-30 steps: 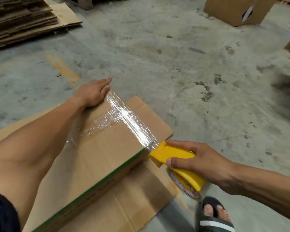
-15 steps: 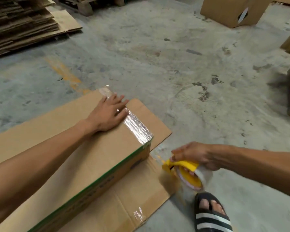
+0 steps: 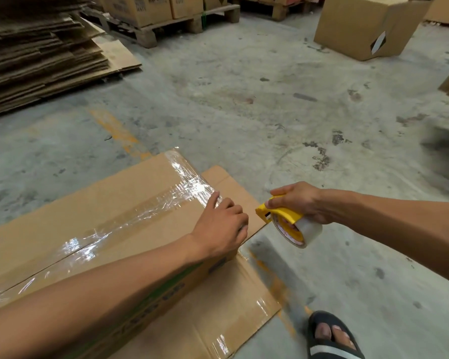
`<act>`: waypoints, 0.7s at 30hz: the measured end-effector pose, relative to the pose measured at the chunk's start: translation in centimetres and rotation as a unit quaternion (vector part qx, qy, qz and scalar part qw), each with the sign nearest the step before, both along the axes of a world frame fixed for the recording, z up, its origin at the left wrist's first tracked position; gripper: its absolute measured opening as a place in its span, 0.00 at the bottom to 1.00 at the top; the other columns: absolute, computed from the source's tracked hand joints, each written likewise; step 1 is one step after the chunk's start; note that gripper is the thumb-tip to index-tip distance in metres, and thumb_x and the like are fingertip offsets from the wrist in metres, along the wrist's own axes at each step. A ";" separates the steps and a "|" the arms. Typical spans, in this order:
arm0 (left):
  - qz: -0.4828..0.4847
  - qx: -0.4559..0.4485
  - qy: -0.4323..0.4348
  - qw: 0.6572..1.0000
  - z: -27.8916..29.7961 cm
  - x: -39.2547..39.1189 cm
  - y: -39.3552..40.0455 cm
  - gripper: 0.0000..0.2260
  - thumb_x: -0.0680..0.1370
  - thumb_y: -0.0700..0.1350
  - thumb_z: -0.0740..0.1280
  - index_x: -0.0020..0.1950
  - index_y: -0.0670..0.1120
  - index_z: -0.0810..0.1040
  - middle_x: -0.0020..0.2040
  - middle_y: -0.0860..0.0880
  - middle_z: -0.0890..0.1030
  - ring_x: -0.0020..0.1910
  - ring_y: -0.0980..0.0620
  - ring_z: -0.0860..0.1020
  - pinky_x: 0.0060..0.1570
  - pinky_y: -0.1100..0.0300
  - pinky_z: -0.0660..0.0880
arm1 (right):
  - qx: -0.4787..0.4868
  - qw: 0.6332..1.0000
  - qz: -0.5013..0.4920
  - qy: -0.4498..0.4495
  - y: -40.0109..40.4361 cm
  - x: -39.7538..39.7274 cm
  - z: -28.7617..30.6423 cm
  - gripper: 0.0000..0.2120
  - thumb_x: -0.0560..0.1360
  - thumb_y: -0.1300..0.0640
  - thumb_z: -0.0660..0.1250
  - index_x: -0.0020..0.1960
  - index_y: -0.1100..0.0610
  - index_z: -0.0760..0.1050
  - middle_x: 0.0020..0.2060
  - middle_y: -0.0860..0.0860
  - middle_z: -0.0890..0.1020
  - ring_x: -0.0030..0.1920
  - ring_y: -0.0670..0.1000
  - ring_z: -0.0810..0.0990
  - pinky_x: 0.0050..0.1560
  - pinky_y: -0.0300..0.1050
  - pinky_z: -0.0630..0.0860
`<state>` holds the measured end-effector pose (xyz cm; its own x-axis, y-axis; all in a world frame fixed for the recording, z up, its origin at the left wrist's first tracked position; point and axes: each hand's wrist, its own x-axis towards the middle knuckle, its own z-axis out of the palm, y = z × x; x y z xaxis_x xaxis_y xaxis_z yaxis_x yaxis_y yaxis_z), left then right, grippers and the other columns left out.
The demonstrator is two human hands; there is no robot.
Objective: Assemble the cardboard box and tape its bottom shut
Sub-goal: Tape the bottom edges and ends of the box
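Left hand (image 3: 219, 225) is down on the near right corner of the cardboard box (image 3: 94, 216), index finger stretched out along the clear tape (image 3: 192, 186), the other fingers bent over the box's right edge; whether they actually grip the edge is hard to tell. Right hand (image 3: 300, 202) is clamped round the yellow tape dispenser (image 3: 283, 216), fingers curled over its handle, holding it in the air just off the box's right end, apart from the cardboard. The roll of clear tape (image 3: 302, 233) hangs under the yellow frame, tilted, its printed core facing the camera.

And the box itself sits on the concrete floor (image 3: 244, 99) low and left of centre, taped face up. One strip runs lengthwise down the middle seam, shiny and wrinkled, and a second strip crosses the right end and wraps over the far corner. Green print shows along the near side panel. Flaps lie flat on the floor beyond the right end and along the near side, a bit of tape glinting on the near flap.

Bottom right, a foot in a black sandal (image 3: 332, 338) stands on the concrete. Flattened cardboard sheets (image 3: 42, 53) are stacked at top left, printed cartons sit on a wooden pallet (image 3: 182, 22) behind, and an open box (image 3: 366, 27) stands at top right.
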<state>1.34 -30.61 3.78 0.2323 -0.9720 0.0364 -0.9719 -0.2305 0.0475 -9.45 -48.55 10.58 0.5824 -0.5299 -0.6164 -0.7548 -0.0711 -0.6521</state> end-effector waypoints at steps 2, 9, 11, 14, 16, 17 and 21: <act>-0.005 0.014 0.006 1.000 0.3 0.0 -0.6 0.20 0.81 0.55 0.52 0.48 0.49 0.81 0.45 0.52 0.81 0.54 0.48 0.75 0.73 0.43 0.51 | -0.004 1.000 0.001 -0.009 -0.1 0.5 0.2 0.27 0.70 0.53 0.77 0.68 0.52 0.76 0.56 0.55 0.81 0.47 0.55 0.82 0.40 0.47 0.81; 0.012 0.008 0.009 1.000 1.3 6.5 0.1 0.29 0.80 0.63 0.42 0.57 0.53 0.80 0.56 0.52 0.81 0.61 0.52 0.73 0.71 0.51 0.56 | -0.019 0.999 0.010 -0.039 -0.1 2.5 1.3 0.28 0.70 0.51 0.77 0.68 0.52 0.75 0.56 0.55 0.81 0.49 0.56 0.83 0.45 0.50 0.82; 0.032 0.015 0.008 0.999 1.4 8.9 0.6 0.27 0.81 0.62 0.44 0.65 0.54 0.76 0.65 0.52 0.77 0.68 0.52 0.69 0.72 0.52 0.55 | -0.024 0.998 0.015 -0.048 0.2 3.2 1.6 0.28 0.70 0.51 0.77 0.69 0.51 0.75 0.56 0.55 0.81 0.49 0.56 0.83 0.44 0.50 0.82; 0.082 0.040 0.016 0.996 1.7 11.6 1.6 0.27 0.81 0.63 0.45 0.76 0.55 0.63 0.77 0.53 0.65 0.77 0.51 0.57 0.74 0.51 0.52 | -0.035 0.997 0.028 -0.070 1.1 4.6 2.5 0.28 0.70 0.50 0.76 0.69 0.50 0.75 0.57 0.55 0.80 0.48 0.55 0.81 0.40 0.46 0.80; 0.123 0.049 0.019 0.991 1.9 13.0 2.4 0.28 0.81 0.63 0.45 0.79 0.54 0.57 0.80 0.53 0.58 0.79 0.50 0.53 0.75 0.50 0.51 | -0.045 0.994 0.036 -0.092 2.1 5.6 3.4 0.28 0.71 0.49 0.75 0.69 0.49 0.75 0.57 0.53 0.79 0.45 0.52 0.80 0.36 0.43 0.77; 0.141 0.050 0.024 0.988 2.1 13.5 2.9 0.28 0.81 0.63 0.46 0.79 0.54 0.54 0.80 0.52 0.56 0.79 0.49 0.52 0.76 0.49 0.51 | -0.051 0.992 0.039 -0.109 2.7 6.1 3.8 0.28 0.71 0.49 0.75 0.69 0.49 0.74 0.56 0.53 0.79 0.43 0.50 0.79 0.33 0.41 0.76; 0.207 0.051 0.053 0.976 1.8 15.0 6.6 0.29 0.81 0.62 0.46 0.80 0.54 0.50 0.81 0.51 0.50 0.80 0.48 0.48 0.76 0.48 0.48 | -0.054 0.976 0.040 -0.205 5.6 8.7 5.1 0.28 0.72 0.52 0.75 0.70 0.52 0.73 0.50 0.51 0.81 0.36 0.45 0.77 0.28 0.37 0.74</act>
<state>16.34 -24.03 5.59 0.6031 -0.7911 -0.1020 -0.7852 -0.6114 0.0986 -0.72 -42.96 15.67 0.8113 -0.5210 -0.2652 -0.4205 -0.2048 -0.8839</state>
